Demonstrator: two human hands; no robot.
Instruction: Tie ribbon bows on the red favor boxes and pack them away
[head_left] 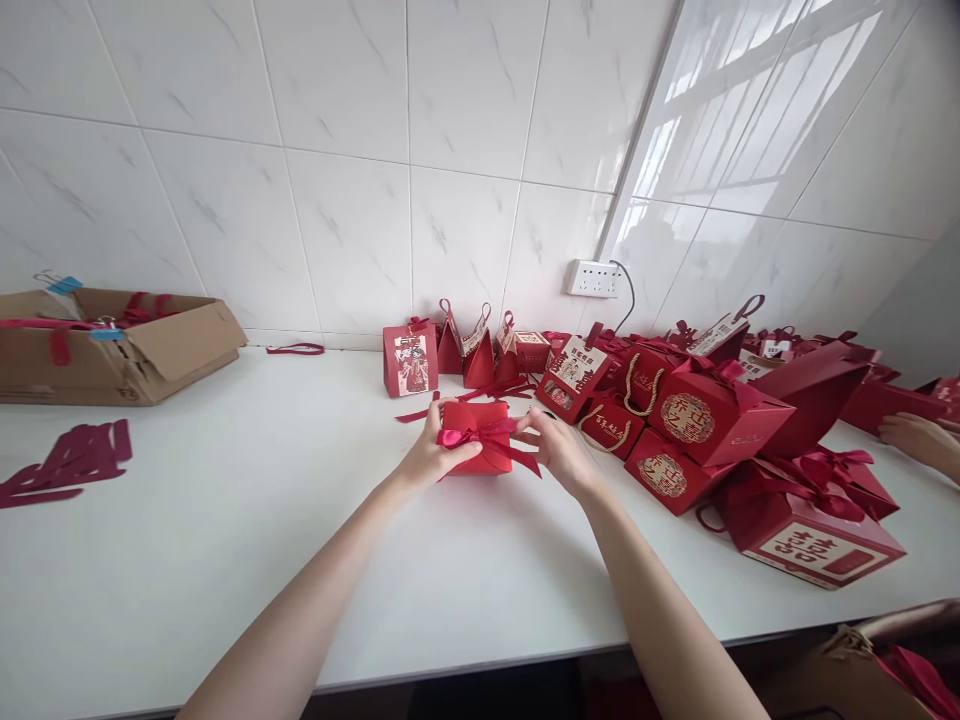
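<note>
A small red gift box (480, 462) lies on the white table in front of me, with a dark pink ribbon bow (491, 431) tied across its top. My left hand (442, 445) grips the box's left side, its thumb lying on top by the knot. At the box's right, my right hand (553, 445) has thumb and fingers bent around the right loop of the bow, seemingly pinching its end. One ribbon tail (529, 460) hangs down at the right under those fingers. The fingertips of my left hand behind the box are partly hidden.
At the left stands a cardboard box (97, 375) with ribbons and clips, near a pile of ribbon strips (75, 462). Finished-looking red gift boxes (720, 420) crowd the right side. Another person's hand (919, 440) touches boxes at far right. A power strip (594, 279) is on the wall.
</note>
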